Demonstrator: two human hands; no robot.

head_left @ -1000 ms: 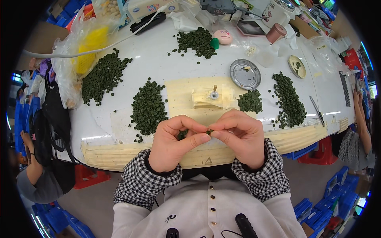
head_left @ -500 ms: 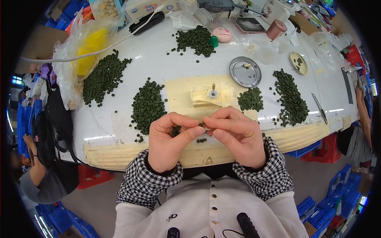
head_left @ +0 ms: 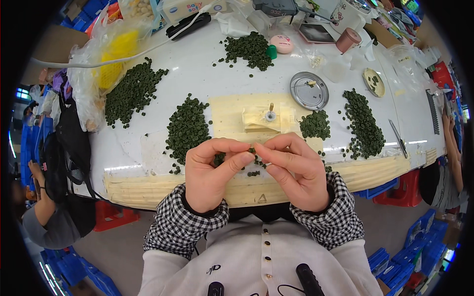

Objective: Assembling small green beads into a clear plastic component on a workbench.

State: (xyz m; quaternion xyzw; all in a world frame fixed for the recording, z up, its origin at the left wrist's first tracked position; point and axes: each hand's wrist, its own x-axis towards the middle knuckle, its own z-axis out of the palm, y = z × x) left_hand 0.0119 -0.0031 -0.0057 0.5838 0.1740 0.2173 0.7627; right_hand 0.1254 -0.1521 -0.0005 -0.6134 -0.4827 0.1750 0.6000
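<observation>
Above the near table edge, my left hand [head_left: 210, 172] pinches a small round dark green part [head_left: 252, 150] between thumb and forefinger. My right hand [head_left: 301, 172] meets it there, fingers bent and tips touching or close to that part; whether they hold something of their own is hidden. Under the fingertips lie a few more green parts [head_left: 253, 173]. Just beyond my hands stands a small block wrapped in yellowish tape [head_left: 253, 121], with a metal ring and a short upright pin. Heaps of similar green parts flank it, a large one [head_left: 188, 126] at left and a smaller one [head_left: 315, 124] at right.
Further green heaps lie at far left [head_left: 132, 93], at the back [head_left: 248, 51] and at right [head_left: 363, 126]. A round metal tin lid [head_left: 309, 91], a cream dish [head_left: 374, 83] and a slim pen-like tool [head_left: 397, 137] rest at right. Plastic bags [head_left: 81, 93] crowd the left edge.
The view has shifted slightly. My right fingertips have moved a little and the small green part shows more clearly between my hands.
</observation>
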